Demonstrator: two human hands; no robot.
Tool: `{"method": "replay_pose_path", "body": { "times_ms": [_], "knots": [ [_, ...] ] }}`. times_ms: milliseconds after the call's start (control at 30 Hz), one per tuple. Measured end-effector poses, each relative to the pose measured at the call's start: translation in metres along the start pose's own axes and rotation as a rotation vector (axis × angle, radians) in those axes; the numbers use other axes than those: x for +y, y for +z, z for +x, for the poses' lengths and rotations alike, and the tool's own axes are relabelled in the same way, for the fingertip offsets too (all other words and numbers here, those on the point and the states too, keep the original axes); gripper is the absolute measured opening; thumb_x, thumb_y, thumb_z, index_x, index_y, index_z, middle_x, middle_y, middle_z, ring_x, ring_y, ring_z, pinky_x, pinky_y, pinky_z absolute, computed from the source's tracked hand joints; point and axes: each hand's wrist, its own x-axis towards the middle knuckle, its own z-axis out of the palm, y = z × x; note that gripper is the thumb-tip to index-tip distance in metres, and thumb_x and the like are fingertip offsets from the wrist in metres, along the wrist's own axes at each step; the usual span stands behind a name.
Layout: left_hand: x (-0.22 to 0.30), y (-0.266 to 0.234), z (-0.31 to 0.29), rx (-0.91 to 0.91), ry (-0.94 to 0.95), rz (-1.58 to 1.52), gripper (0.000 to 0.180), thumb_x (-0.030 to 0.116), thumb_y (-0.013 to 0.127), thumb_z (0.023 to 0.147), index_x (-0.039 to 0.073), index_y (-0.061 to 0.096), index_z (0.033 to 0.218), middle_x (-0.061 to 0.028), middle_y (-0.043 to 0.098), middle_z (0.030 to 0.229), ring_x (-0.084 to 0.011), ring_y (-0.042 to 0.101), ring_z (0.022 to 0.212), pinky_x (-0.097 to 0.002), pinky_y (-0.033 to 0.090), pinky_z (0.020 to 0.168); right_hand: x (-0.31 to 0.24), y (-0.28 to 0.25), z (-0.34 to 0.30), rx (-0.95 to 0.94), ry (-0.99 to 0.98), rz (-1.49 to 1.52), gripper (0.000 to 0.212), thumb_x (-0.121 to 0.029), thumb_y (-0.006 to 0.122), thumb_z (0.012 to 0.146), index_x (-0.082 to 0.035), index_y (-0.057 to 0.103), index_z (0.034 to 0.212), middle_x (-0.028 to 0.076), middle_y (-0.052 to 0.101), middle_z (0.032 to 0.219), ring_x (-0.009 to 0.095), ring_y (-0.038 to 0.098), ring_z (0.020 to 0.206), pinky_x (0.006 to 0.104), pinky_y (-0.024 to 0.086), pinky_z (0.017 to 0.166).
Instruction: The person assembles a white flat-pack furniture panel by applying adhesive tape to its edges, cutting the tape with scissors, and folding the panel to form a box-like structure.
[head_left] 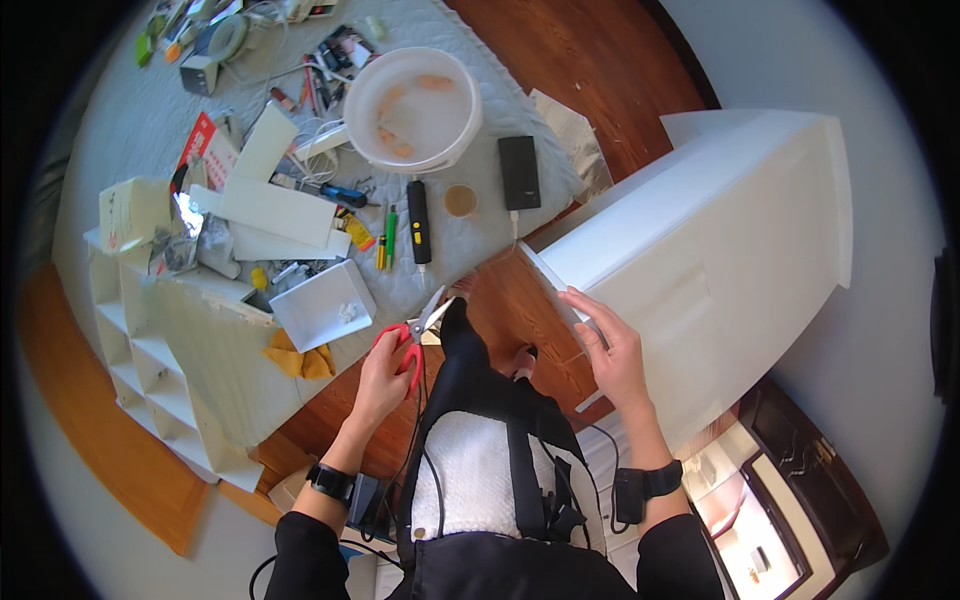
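My left hand [377, 383] grips a pair of red-handled scissors [417, 330], its fingers in the loops and the blades spread apart. The scissors are held above my dark-clothed leg, near the table's front edge. My right hand [617, 350] is at the near end of a large white panelled piece [690, 290], fingers stretched out along its edge and thumb apart. Whether the fingertips press on that edge I cannot tell. Closest to the scissors on the table is a white open box [325, 312] with a small crumpled white bit inside.
On the quilt-covered table [490, 95] stand a translucent bucket [412, 150], a black power bank [519, 172] with a cable, a black pen-like tool [419, 225] and white boards [280, 212]. A white compartment rack [160, 370] leans at the left. An orange cloth [300, 358] lies near the edge.
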Motion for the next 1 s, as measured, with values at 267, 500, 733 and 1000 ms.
{"method": "replay_pose_path", "body": {
  "times_ms": [267,500,733,1000],
  "knots": [
    [-0.011,0.003,-0.038,0.146,-0.035,-0.056,0.044,-0.007,0.061,0.080,-0.001,0.056,0.123,-0.0199,0.064,0.114,-0.0333,0.063,0.112,-0.0345,0.049,0.094,0.037,-0.064,0.033,0.360,-0.113,-0.442,0.045,-0.011,0.048,0.102,0.000,0.046,0.146,0.015,0.046,0.152,0.031,0.042,0.142,0.0400,0.035,0.116],
    [-0.009,0.038,-0.097,0.281,-0.124,-0.092,0.043,-0.009,0.058,0.079,0.000,0.058,0.121,-0.0179,0.066,0.110,-0.0291,0.065,0.106,-0.0335,0.050,0.091,0.112,-0.093,0.050,0.402,-0.310,-1.082,0.046,-0.014,0.049,0.100,-0.002,0.047,0.145,0.011,0.045,0.153,0.028,0.039,0.143,0.0439,0.029,0.119],
    [0.004,0.079,-0.172,0.418,-0.154,0.035,0.043,-0.006,0.059,0.077,-0.003,0.057,0.120,-0.0239,0.064,0.113,-0.0403,0.062,0.111,-0.0377,0.050,0.094,0.122,-0.106,0.107,0.207,-0.197,-1.298,0.048,-0.022,0.045,0.104,-0.005,0.042,0.149,0.008,0.039,0.158,0.026,0.032,0.148,0.0452,0.022,0.122],
    [-0.029,0.117,-0.239,0.582,-0.456,0.047,0.038,0.002,0.063,0.079,-0.004,0.061,0.117,-0.0223,0.069,0.102,-0.0357,0.069,0.102,-0.0388,0.054,0.087,0.132,-0.073,0.065,0.307,-0.643,-0.903,0.063,-0.037,0.037,0.107,-0.006,0.021,0.159,0.011,0.019,0.166,0.027,0.016,0.154,0.0455,0.011,0.125]
  ]
}}
